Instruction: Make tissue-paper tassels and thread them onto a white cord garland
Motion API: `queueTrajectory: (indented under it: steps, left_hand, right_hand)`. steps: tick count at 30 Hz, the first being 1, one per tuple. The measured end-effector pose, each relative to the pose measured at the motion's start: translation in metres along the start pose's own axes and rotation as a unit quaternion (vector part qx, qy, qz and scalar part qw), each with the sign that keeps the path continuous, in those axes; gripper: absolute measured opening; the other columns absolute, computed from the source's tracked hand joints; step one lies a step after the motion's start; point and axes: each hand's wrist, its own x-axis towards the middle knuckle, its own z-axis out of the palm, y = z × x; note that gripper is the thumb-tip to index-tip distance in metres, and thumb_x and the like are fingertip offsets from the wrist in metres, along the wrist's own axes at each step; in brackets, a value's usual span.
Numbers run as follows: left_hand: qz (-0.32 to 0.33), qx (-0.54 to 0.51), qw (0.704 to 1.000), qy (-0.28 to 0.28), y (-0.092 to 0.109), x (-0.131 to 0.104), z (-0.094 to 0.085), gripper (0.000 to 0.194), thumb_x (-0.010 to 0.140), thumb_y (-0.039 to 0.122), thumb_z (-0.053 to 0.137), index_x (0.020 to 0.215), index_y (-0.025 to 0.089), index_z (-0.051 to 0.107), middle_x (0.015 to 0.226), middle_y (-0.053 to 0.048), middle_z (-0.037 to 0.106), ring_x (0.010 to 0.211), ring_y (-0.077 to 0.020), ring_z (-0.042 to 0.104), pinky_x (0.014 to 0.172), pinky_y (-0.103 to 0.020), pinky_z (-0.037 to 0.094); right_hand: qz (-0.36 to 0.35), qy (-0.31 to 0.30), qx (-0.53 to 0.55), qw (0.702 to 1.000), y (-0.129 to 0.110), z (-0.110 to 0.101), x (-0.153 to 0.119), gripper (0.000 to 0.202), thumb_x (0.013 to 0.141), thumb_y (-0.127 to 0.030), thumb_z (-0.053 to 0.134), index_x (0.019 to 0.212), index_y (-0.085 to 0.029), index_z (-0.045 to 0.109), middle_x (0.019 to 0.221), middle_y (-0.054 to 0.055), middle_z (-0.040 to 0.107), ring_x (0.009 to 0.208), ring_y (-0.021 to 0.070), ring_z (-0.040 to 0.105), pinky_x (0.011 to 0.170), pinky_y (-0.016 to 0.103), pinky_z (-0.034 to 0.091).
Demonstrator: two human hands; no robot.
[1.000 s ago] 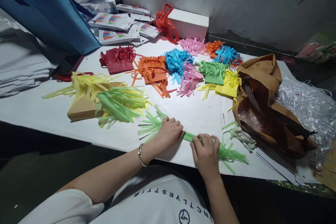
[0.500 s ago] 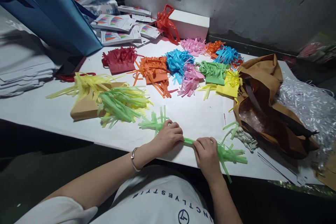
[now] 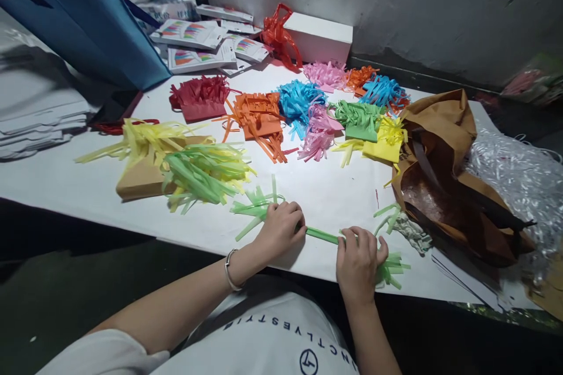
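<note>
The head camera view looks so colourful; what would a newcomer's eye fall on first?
Probably the bright fringed bundles spread across the middle of the white table. Nearer the wearer, the left hand and right hand grip a green strip whose fringed ends splay out beyond them. A big blue bag stands out at the upper left.

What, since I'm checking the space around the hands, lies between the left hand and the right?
A narrow stretch of the green strip runs between the left hand and the right hand; the head view shows it.
</note>
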Motion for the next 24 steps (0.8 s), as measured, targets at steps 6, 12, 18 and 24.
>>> queueTrajectory:
  steps: [6, 12, 18, 24]
  left_hand:
    - [0.115, 0.003, 0.993, 0.022, -0.005, -0.003, 0.002, 0.005, 0.088, 0.02, 0.06, 0.089, 0.02, 0.066, 0.1, -0.004, 0.065, 0.093, -0.0224, 0.055, 0.086, -0.04, 0.031]
    - [0.223, 0.041, 0.971, 0.072, -0.011, -0.006, 0.013, 0.017, 0.097, 0.019, 0.049, 0.087, 0.019, 0.064, 0.096, -0.005, 0.067, 0.093, -0.021, 0.054, 0.093, -0.043, 0.029]
    - [0.232, 0.027, 0.971, 0.046, -0.011, -0.004, 0.016, 0.015, 0.097, 0.022, 0.051, 0.091, 0.019, 0.064, 0.098, -0.004, 0.067, 0.091, -0.0201, 0.055, 0.085, -0.038, 0.03]
    - [0.221, 0.057, 0.973, 0.037, -0.008, -0.003, 0.011, 0.018, 0.098, 0.02, 0.049, 0.088, 0.018, 0.064, 0.093, -0.004, 0.067, 0.088, -0.02, 0.054, 0.083, -0.038, 0.03]
  right_hand:
    - [-0.116, -0.052, 0.109, 0.986, -0.005, 0.01, 0.004, 0.013, 0.096, -0.013, 0.051, 0.09, -0.019, 0.061, 0.086, 0.003, 0.065, 0.086, 0.0189, 0.056, 0.095, 0.041, 0.033]
    - [-0.126, -0.068, 0.118, 0.983, -0.008, 0.014, 0.004, 0.011, 0.098, -0.019, 0.05, 0.094, -0.02, 0.059, 0.09, 0.004, 0.064, 0.087, 0.0198, 0.055, 0.093, 0.041, 0.032]
    - [-0.117, -0.077, 0.115, 0.983, -0.011, 0.019, 0.004, 0.017, 0.1, -0.017, 0.043, 0.091, -0.019, 0.057, 0.088, 0.005, 0.062, 0.084, 0.0199, 0.053, 0.092, 0.04, 0.032]
    - [-0.125, -0.088, 0.103, 0.983, -0.002, 0.011, 0.0, 0.012, 0.099, -0.018, 0.048, 0.094, -0.02, 0.059, 0.091, 0.003, 0.064, 0.088, 0.02, 0.054, 0.097, 0.042, 0.031]
